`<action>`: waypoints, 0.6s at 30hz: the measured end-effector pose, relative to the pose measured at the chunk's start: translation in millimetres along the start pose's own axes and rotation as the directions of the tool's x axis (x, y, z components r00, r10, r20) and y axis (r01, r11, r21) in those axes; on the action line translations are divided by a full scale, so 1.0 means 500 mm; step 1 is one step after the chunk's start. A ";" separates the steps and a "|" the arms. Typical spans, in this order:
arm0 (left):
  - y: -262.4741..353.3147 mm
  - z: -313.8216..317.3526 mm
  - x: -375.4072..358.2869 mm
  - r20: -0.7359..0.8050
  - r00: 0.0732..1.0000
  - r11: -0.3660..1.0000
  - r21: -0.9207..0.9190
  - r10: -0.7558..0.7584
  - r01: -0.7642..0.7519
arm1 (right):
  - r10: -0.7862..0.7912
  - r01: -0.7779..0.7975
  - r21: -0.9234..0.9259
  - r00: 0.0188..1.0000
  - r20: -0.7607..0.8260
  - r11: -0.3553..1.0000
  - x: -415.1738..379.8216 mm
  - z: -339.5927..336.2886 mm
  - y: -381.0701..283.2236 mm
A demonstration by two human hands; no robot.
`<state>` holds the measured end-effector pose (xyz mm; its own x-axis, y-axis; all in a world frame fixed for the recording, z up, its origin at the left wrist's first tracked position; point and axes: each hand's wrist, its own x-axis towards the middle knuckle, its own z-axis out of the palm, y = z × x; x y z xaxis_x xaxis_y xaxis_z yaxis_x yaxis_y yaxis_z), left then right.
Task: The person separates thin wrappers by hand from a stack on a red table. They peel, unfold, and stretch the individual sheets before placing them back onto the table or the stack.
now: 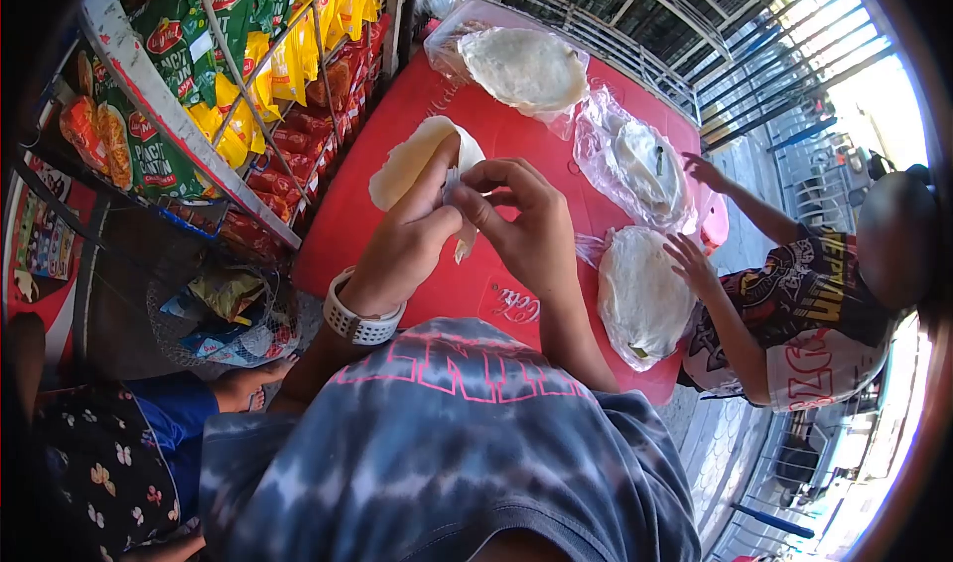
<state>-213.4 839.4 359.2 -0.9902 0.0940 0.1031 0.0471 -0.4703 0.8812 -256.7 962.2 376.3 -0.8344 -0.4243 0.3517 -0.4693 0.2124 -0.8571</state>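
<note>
Over the red table (367, 254), my left hand (402, 249), with a white strap on the wrist, is closed around a pale, thin round wrapper sheet (405, 160). My right hand (521, 214) pinches the same sheet close to the left fingertips, and the two hands almost touch. A torn-looking end of the sheet hangs below the fingers. The exact grip point is partly hidden by the fingers. Past my hands lies a stack of similar pale sheets (526, 70) on clear plastic.
On the right are a plastic-wrapped white bundle (635, 160) and another pale round stack (647, 299). Another person (784, 314) reaches both hands toward them. A rack of snack packs (228, 75) stands left, above a wire basket (223, 309). Someone else sits at lower left.
</note>
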 end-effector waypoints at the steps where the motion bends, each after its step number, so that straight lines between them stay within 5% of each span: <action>1: -0.001 -0.002 -0.001 0.002 1.000 0.999 0.030 -0.017 0.017 | 0.010 -0.011 0.009 1.000 0.008 1.000 0.001 -0.001 0.002; 11: -0.004 0.008 0.006 -0.043 0.999 0.999 -0.027 0.022 -0.023 | 0.081 -0.104 0.195 0.989 0.125 0.975 0.009 -0.019 0.035; 18: -0.003 0.012 0.004 -0.055 0.998 1.000 0.017 -0.005 0.006 | 0.095 -0.105 0.174 0.993 0.067 0.979 0.002 -0.013 0.029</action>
<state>-214.4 845.6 360.7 -0.9961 0.0480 0.0734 0.0437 -0.4546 0.8896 -266.2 970.2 366.8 -0.8541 -0.4600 0.2429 -0.3214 0.0996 -0.9417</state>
